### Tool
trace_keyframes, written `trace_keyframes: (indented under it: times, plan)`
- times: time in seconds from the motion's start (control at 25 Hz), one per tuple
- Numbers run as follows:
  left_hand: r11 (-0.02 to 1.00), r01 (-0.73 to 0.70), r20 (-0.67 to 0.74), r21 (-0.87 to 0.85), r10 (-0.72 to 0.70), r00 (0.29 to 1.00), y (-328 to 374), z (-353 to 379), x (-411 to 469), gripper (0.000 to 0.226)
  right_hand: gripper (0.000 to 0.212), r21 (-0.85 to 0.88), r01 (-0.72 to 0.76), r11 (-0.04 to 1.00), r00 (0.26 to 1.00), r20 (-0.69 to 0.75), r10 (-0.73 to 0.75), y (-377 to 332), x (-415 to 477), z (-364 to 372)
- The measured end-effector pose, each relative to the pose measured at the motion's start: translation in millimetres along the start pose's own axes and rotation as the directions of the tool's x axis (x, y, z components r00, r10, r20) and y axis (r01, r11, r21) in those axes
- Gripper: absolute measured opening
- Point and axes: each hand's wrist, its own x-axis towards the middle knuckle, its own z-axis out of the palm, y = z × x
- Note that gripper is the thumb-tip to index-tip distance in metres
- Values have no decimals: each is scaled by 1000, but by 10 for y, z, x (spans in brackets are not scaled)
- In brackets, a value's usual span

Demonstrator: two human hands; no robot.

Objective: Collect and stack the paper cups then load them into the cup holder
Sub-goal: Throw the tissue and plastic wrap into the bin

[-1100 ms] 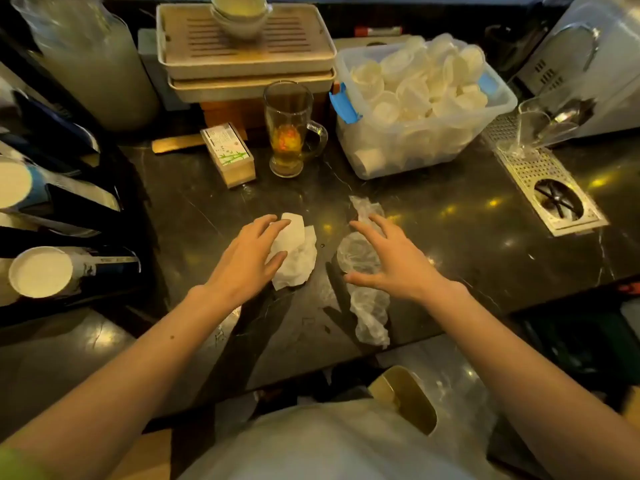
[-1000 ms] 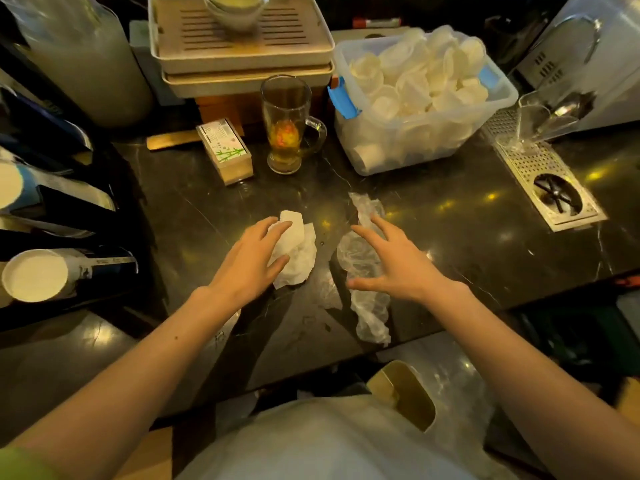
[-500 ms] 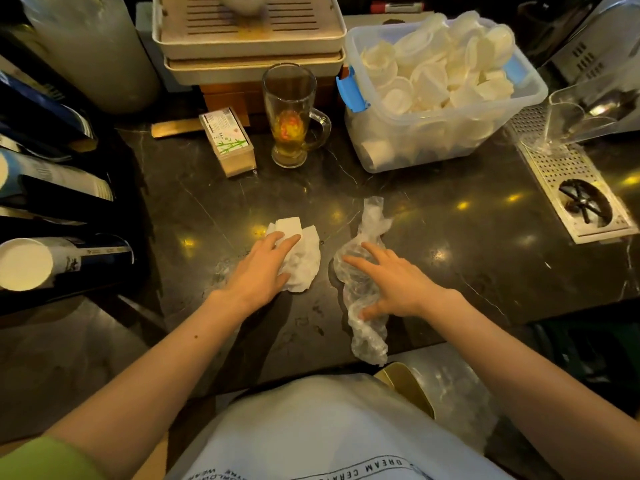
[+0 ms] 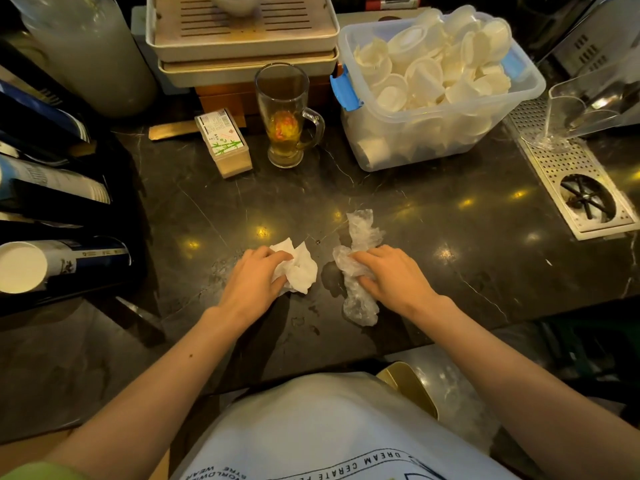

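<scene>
A clear plastic bin [image 4: 408,147] with a blue latch stands at the back right, heaped with loose white paper cups [image 4: 433,64]. On the left a dark cup holder rack [image 4: 59,216] holds stacks of cups lying sideways, the lowest stack [image 4: 20,266] showing its white end. On the dark counter near me, my left hand [image 4: 252,282] closes on a crumpled white tissue [image 4: 298,270]. My right hand [image 4: 391,275] closes on a crumpled clear plastic wrapper [image 4: 360,237].
A glass mug of tea [image 4: 282,116] and a small toothpick box [image 4: 223,142] stand mid-back. Behind them are stacked beige trays [image 4: 242,39] and a large frosted jug [image 4: 90,53]. A metal rinser drain [image 4: 585,199] lies at the right. A gold bin [image 4: 412,386] sits below the counter edge.
Both hands dropped from hovering onto the counter and curled their fingers around the tissue and the plastic wrapper. The view has tilted down and closer.
</scene>
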Motion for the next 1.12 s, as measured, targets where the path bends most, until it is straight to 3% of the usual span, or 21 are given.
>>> trace_keyframes:
  times: [0.12,0.4,0.6,0.8,0.88,1.12]
  plan:
    - [993,5,-23,-121,-8,1000,-1,-19,-92,35,38,35,-14,999,998,-66,16,-35,-35,-21]
    - [936,-93,-151,-339,43,988,-31,-106,-285,28,62,455,-102,885,968,-159,194,-326,-283,-86]
    - [880,-153,-137,-449,101,985,-7,-53,-379,25,37,470,-206,859,869,-315,381,-497,-629,50]
    - [818,-192,-59,-542,190,980,186,67,-533,37,27,474,-341,812,789,-326,521,-618,-1171,129]
    - [823,-229,-40,-520,244,969,279,144,-617,43,25,488,-376,788,751,-337,567,-623,-1398,155]
    - [827,-315,-26,-465,343,939,709,520,-1039,29,24,549,-433,715,654,-354,668,-562,-2239,337]
